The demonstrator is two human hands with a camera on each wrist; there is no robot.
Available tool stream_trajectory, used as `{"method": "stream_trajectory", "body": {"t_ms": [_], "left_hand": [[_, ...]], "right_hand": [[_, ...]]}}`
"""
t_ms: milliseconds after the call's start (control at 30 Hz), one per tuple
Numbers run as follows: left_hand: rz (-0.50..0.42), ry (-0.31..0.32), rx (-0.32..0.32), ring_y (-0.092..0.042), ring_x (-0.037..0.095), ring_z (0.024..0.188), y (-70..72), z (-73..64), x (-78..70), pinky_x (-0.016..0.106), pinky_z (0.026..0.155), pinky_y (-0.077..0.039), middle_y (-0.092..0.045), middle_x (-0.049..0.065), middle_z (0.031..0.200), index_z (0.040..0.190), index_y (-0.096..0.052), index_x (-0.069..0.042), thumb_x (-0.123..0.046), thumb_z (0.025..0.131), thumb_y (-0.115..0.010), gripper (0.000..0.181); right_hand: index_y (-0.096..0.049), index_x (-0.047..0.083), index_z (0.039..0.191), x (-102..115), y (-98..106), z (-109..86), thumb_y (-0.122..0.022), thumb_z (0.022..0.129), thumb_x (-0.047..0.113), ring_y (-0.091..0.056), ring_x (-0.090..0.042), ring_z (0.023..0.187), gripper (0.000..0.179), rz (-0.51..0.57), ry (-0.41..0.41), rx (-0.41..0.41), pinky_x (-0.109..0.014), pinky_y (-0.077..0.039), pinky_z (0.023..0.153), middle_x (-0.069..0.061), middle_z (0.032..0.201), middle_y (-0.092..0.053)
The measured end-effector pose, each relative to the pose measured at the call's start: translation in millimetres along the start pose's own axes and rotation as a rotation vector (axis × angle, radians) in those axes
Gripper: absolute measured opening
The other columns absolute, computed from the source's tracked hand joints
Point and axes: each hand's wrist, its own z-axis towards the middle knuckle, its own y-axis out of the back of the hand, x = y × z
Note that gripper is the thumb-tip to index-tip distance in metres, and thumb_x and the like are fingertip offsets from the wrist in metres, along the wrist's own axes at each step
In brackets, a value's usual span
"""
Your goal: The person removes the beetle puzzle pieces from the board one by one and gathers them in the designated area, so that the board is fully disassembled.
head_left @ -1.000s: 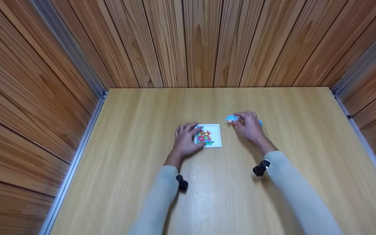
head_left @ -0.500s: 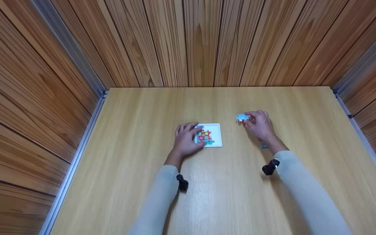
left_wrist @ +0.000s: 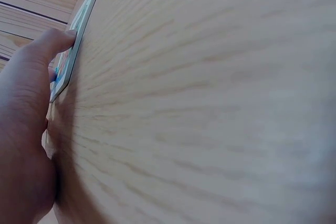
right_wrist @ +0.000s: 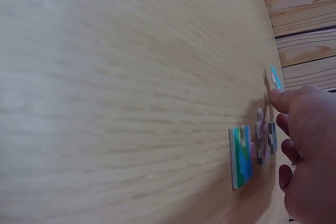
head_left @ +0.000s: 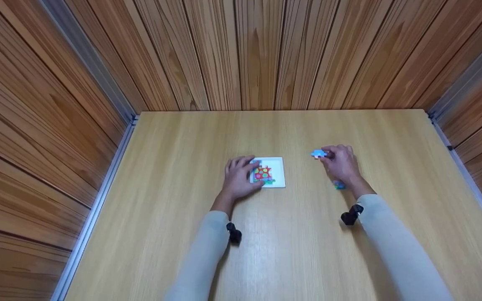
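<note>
A white puzzle tray (head_left: 277,173) lies on the table with a partly filled picture of red with coloured dots, blue and green. My left hand (head_left: 239,179) rests over its left side, thumb (left_wrist: 60,40) pressing near the front edge and index finger on the picture. To the right, my right hand (head_left: 342,164) pinches a light-blue jigsaw piece (head_left: 319,154) between thumb and fingers, just off or at the table; the contact is unclear. Near that wrist lies a blue-green jigsaw piece (right_wrist: 241,158). More loose pieces (right_wrist: 261,137) sit beyond it in the right wrist view, partly overlapping.
The wooden table (head_left: 291,242) is bounded by plank walls (head_left: 257,54) at the back and sides, with grey metal rails (head_left: 98,205) along the corners. A dark wrist camera (head_left: 352,215) sits on each sleeve.
My right hand has moved right with the light-blue piece, then slightly nearer to me. The blue-green piece beside its wrist has come into sight. My left hand and the tray have stayed still.
</note>
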Motion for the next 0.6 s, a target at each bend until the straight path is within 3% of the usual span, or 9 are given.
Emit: {"method": "stream_trajectory", "body": {"t_ms": [600], "left_hand": [[-0.016, -0.018, -0.011, -0.031, 0.037, 0.167, 0.4, -0.7, 1.0, 0.066, 0.143, -0.010, -0.046, 0.004, 0.179, 0.161, -0.064, -0.022, -0.051, 0.096, -0.080, 0.073]], "right_hand": [[-0.072, 0.001, 0.146, 0.0, -1.9, 2.6, -0.073, 0.110, 0.019, -0.047, -0.042, 0.121, 0.041, -0.004, -0.007, 0.030, -0.039, -0.036, 0.092, -0.030, 0.133, -0.063]]}}
